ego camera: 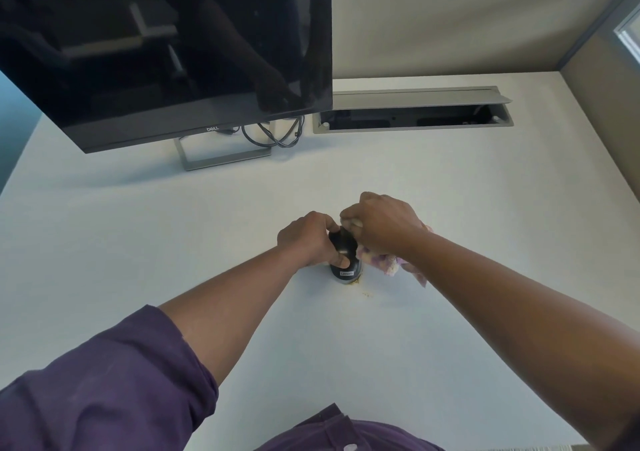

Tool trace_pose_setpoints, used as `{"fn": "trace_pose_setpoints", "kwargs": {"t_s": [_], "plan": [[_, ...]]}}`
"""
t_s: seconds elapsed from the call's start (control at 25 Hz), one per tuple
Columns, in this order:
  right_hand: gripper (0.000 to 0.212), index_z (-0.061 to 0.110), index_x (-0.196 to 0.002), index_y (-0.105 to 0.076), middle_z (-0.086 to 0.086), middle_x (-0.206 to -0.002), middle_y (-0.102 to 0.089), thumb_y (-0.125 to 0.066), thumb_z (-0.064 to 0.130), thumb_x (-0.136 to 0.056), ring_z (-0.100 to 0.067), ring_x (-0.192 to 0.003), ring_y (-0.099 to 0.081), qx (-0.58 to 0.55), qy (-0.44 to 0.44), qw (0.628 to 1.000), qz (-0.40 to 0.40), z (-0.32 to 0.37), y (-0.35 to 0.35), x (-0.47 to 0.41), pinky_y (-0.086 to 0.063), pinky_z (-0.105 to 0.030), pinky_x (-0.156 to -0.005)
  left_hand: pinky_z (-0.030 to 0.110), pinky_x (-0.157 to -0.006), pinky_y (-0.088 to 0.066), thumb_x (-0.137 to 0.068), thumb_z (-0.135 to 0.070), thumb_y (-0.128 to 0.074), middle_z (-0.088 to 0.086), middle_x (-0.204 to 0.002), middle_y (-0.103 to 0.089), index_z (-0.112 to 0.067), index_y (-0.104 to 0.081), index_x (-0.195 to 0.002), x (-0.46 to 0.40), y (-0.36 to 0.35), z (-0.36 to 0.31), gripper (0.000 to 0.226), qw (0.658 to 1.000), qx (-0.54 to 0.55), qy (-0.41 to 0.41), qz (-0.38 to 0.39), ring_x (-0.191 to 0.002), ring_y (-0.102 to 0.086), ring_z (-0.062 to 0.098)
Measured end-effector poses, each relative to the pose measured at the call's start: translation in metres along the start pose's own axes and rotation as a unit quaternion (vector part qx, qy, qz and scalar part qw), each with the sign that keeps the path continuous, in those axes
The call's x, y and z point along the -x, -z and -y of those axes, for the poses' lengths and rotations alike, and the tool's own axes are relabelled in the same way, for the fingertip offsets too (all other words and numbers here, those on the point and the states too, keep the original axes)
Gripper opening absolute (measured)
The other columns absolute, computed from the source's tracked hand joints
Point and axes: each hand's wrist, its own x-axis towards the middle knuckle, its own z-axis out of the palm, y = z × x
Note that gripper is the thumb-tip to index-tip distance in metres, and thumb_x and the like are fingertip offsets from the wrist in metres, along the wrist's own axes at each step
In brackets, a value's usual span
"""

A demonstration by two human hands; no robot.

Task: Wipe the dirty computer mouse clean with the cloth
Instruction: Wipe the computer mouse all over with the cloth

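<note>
Black mouse (343,249) at frame centre was pinched in your L hand (308,239). R hand (384,225) was fisted round the cloth (384,260); hard rubbing could've twisted it loose, or smeared the crumbs (365,293) below.

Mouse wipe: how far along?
Mid-wipe. Left hand steadies the black mouse on the desk; right hand presses the cloth against its right side. Left to do: yellowish crumbs lie beside the mouse's near end.

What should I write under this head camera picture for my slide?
Left hand steadies a black mouse while the right hand wipes it with a cloth.
</note>
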Motion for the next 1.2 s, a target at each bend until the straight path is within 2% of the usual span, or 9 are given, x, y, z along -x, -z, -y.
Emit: {"fn": "trace_pose_setpoints", "kwargs": {"t_s": [0.08, 0.16, 0.2, 0.32, 0.44, 0.64, 0.8, 0.96, 1.2], "plan": [[0.024, 0.045, -0.094, -0.067, 0.01, -0.093, -0.05, -0.046, 0.036, -0.099, -0.02, -0.088, -0.059, -0.017, 0.001, 1.0, 0.026, 0.008, -0.003, -0.003, -0.036, -0.032, -0.062, 0.027, -0.061, -0.037, -0.047, -0.056, -0.095, -0.016, -0.104, -0.065, -0.041, -0.063, -0.121, 0.0, 0.0, 0.0, 0.082, 1.0, 0.005, 0.002, 0.001, -0.093, -0.062, 0.016], [0.027, 0.047, -0.113, -0.069, 0.01, -0.097, -0.05, -0.047, 0.039, -0.101, -0.018, -0.093, -0.057, -0.028, -0.009, 0.998, 0.049, 0.009, -0.005, -0.004, -0.039, -0.033, -0.069, 0.027, -0.062, -0.038, -0.047, -0.056, -0.095, -0.016, -0.103, -0.065, -0.041, -0.065, -0.121, 0.001, 0.0, 0.001, 0.081, 1.0, 0.009, 0.003, -0.002, -0.094, -0.063, 0.016], [0.028, 0.046, -0.116, -0.069, 0.011, -0.096, -0.049, -0.048, 0.039, -0.1, -0.018, -0.094, -0.057, -0.028, -0.012, 0.998, 0.055, 0.007, -0.006, -0.004, -0.039, -0.033, -0.07, 0.027, -0.063, -0.039, -0.047, -0.056, -0.095, -0.016, -0.102, -0.065, -0.041, -0.065, -0.121, 0.001, 0.0, 0.001, 0.081, 1.0, 0.009, 0.001, -0.004, -0.094, -0.063, 0.016], [0.027, 0.045, -0.111, -0.071, 0.015, -0.084, -0.043, -0.052, 0.035, -0.095, -0.017, -0.091, -0.059, -0.014, -0.005, 0.997, 0.072, 0.004, -0.004, -0.003, -0.036, -0.031, -0.062, 0.027, -0.063, -0.038, -0.049, -0.055, -0.095, -0.017, -0.102, -0.062, -0.042, -0.065, -0.123, 0.001, -0.001, 0.002, 0.081, 1.0, 0.012, -0.001, -0.004, -0.093, -0.061, 0.015], [0.021, 0.044, -0.104, -0.071, 0.018, -0.081, -0.045, -0.055, 0.037, -0.093, -0.015, -0.09, -0.057, 0.003, 0.012, 0.997, 0.077, 0.005, 0.002, -0.009, -0.031, -0.028, -0.056, 0.027, -0.062, -0.038, -0.05, -0.055, -0.095, -0.017, -0.104, -0.063, -0.043, -0.065, -0.122, 0.001, -0.001, 0.003, 0.078, 1.0, 0.022, -0.006, -0.007, -0.094, -0.061, 0.015], [0.025, 0.044, -0.111, -0.071, 0.014, -0.09, -0.053, -0.049, 0.041, -0.099, -0.018, -0.09, -0.059, -0.013, -0.013, 0.997, 0.072, 0.007, 0.002, -0.009, -0.042, -0.033, -0.065, 0.028, -0.063, -0.039, -0.051, -0.054, -0.093, -0.017, -0.096, -0.062, -0.044, -0.063, -0.117, 0.004, -0.003, 0.004, 0.073, 1.0, 0.023, -0.011, -0.013, -0.093, -0.062, 0.017], [0.026, 0.048, -0.114, -0.068, 0.015, -0.089, -0.047, -0.05, 0.042, -0.097, -0.017, -0.091, -0.057, 0.021, 0.019, 0.994, 0.108, 0.007, 0.003, -0.003, -0.04, -0.033, -0.064, 0.027, -0.061, -0.038, -0.052, -0.052, -0.092, -0.02, -0.09, -0.059, -0.046, -0.063, -0.115, 0.005, -0.005, 0.005, 0.07, 0.999, 0.025, -0.016, -0.02, -0.092, -0.062, 0.016], [0.029, 0.045, -0.117, -0.069, 0.01, -0.102, -0.055, -0.044, 0.041, -0.101, -0.02, -0.1, -0.062, 0.032, 0.005, 0.994, 0.109, 0.009, 0.009, -0.005, -0.052, -0.037, -0.076, 0.028, -0.064, -0.04, -0.052, -0.053, -0.091, -0.019, -0.098, -0.062, -0.047, -0.061, -0.12, 0.005, -0.004, 0.004, 0.074, 0.999, 0.018, -0.026, -0.024, -0.096, -0.063, 0.016], [0.027, 0.047, -0.109, -0.069, 0.008, -0.1, -0.054, -0.046, 0.038, -0.099, -0.021, -0.094, -0.062, 0.08, 0.035, 0.988, 0.124, 0.014, 0.007, -0.009, -0.043, -0.034, -0.066, 0.03, -0.07, -0.045, -0.053, -0.053, -0.092, -0.017, -0.107, -0.065, -0.047, -0.061, -0.122, 0.006, -0.003, 0.005, 0.076, 0.999, 0.023, -0.019, -0.022, -0.102, -0.063, 0.017]]}}
